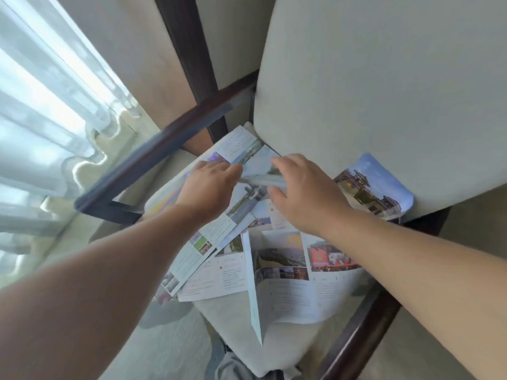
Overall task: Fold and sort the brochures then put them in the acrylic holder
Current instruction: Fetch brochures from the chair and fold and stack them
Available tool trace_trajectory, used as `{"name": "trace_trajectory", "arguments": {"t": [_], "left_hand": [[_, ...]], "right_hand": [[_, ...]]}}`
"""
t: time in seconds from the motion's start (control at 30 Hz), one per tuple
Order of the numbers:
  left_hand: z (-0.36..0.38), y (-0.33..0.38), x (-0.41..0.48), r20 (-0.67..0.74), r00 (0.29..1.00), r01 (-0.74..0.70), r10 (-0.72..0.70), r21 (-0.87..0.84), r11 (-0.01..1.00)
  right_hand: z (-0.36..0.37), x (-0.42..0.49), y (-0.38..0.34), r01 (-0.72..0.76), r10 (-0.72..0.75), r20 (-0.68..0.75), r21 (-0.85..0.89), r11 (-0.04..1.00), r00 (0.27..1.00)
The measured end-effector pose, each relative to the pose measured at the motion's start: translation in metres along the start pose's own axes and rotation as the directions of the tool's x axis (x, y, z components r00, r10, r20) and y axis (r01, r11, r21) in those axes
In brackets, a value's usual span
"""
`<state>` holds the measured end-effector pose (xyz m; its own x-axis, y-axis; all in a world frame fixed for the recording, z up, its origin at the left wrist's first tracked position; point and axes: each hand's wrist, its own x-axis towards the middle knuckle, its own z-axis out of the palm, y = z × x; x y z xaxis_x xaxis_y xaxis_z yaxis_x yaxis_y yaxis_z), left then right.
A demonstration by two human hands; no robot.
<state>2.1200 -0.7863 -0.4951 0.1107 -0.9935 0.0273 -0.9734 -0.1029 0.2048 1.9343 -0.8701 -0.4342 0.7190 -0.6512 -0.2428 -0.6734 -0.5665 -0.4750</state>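
Several printed brochures lie open and overlapping on a chair seat (230,322). At the back of the seat my left hand (211,185) and my right hand (304,193) meet over one long brochure (241,149). A raised fold of its paper (260,180) sits between them. My right thumb and fingers curl around that fold, and my left fingertips pinch it from the other side. Another open brochure (290,272) lies at the seat's front, with one panel standing up on edge. No acrylic holder shows in this view.
A curled brochure (375,187) leans against the cushioned chair back (384,91) at the right. Dark wooden armrests (153,160) frame the seat on both sides. A window with a sheer curtain (49,105) fills the left.
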Motion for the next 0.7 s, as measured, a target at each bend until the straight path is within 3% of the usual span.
{"name": "trace_trajectory", "arguments": {"t": [0.17,0.37,0.53,0.7], "left_hand": [[-0.089,0.015,-0.049,-0.083,0.982,-0.165,0.169,0.062,0.984],[-0.165,0.017,-0.142,-0.163,0.965,-0.192,0.205,0.090,0.977],[-0.200,0.017,-0.224,-0.259,0.950,-0.152,0.175,0.106,0.983],[-0.226,0.020,-0.329,-0.254,0.967,0.013,0.026,0.149,0.989]], "right_hand": [[-0.039,-0.002,-0.044,0.024,-0.024,0.013,0.008,1.000,1.000],[-0.042,-0.028,-0.102,0.123,-0.124,0.258,0.019,0.992,0.958],[-0.021,-0.059,-0.166,-0.038,-0.114,0.467,0.303,0.952,0.877],[0.015,-0.105,-0.238,-0.158,-0.091,0.486,0.448,0.880,0.869]]}}
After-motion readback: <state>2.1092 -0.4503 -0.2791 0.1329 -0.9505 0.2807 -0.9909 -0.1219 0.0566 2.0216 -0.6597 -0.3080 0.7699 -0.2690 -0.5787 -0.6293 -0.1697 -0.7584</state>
